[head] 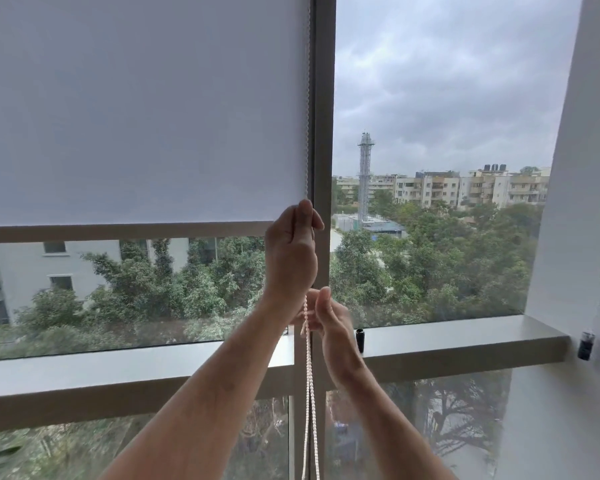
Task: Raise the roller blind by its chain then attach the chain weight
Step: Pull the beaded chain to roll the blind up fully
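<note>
A white roller blind (pixel 142 109) covers the upper part of the left window pane, with its bottom bar (pixel 118 233) about mid-height. The white bead chain (pixel 309 393) hangs along the blind's right edge beside the grey mullion (pixel 323 133). My left hand (pixel 291 258) is raised and shut on the chain, just right of the blind's bottom bar. Just below it, my right hand (pixel 329 320) holds the chain with its fingers curled around it. A small black cylinder, probably the chain weight (pixel 360 339), stands on the sill right of my right hand.
A grey window sill (pixel 465 337) runs across below the panes. A small black fitting (pixel 586 345) is fixed to the white wall (pixel 582 237) at the right. Trees and buildings show through the glass.
</note>
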{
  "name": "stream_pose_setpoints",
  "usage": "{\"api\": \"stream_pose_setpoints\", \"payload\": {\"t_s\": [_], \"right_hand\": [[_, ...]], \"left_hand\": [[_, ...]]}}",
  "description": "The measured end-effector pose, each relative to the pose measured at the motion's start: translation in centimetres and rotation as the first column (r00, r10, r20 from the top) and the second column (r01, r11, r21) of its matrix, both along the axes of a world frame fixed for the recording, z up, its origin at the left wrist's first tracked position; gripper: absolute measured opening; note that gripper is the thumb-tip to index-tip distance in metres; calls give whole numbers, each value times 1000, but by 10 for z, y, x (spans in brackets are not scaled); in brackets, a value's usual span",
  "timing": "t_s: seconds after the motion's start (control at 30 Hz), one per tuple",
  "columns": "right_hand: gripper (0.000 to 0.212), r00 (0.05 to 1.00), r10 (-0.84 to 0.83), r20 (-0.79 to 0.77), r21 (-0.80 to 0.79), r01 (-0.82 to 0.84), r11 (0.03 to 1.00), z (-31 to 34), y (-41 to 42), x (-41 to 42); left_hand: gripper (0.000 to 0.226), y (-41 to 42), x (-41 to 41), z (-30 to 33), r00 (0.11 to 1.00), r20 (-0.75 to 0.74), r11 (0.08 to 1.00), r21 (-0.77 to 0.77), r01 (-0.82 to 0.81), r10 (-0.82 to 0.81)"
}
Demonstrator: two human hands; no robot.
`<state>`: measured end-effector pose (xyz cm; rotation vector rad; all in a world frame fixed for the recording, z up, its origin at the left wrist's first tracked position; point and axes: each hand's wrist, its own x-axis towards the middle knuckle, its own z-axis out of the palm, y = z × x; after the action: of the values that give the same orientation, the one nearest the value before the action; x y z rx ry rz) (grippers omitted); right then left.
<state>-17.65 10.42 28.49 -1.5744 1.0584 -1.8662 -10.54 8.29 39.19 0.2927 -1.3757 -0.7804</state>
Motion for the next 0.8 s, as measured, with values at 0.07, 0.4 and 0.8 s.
{"api": "stream_pose_setpoints", "payload": {"t_s": [0.07, 0.4, 0.8], "right_hand": [[62, 998, -59, 13, -4, 59, 998, 17, -3, -9], [34, 979, 126, 159, -135, -105, 985, 153, 4, 15], [42, 976, -178, 123, -352, 210, 912, 162, 0, 35]], "left_hand": [[38, 5, 0, -14, 1000, 18, 1000, 26, -2, 2], [35, 9, 1, -80, 998, 61, 998, 61, 6, -10], [56, -10, 30, -57, 949, 219, 973, 69, 218, -228]]}}
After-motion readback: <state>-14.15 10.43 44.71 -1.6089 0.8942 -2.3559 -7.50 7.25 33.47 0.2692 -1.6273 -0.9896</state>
